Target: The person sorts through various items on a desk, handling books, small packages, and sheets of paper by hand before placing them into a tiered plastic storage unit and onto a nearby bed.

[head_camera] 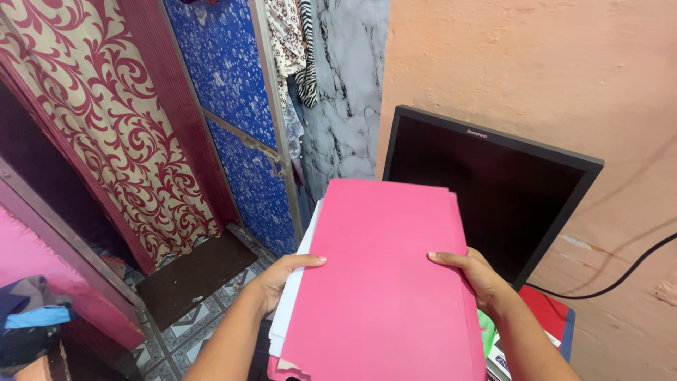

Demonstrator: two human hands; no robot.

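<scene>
Right now both hands grip a stack of pink paper sheets [384, 282], held up close to the person. Left hand [278, 282] clamps the left edge, thumb on top, with white sheets [293, 296] poking out under the pink. Right hand [476, 275] pinches the right edge. Squeezing both sides evenly should stop sheets sliding out. Behind stands a dark monitor [493, 190], and a red folder [546, 314] lies at the right; what it holds is hidden.

Monitor [493, 197] blocking just beyond right hand [476, 275], wall [536, 70] behind it, open air over floor [190, 317] left of left hand [278, 282], door [240, 134] farther off.
</scene>
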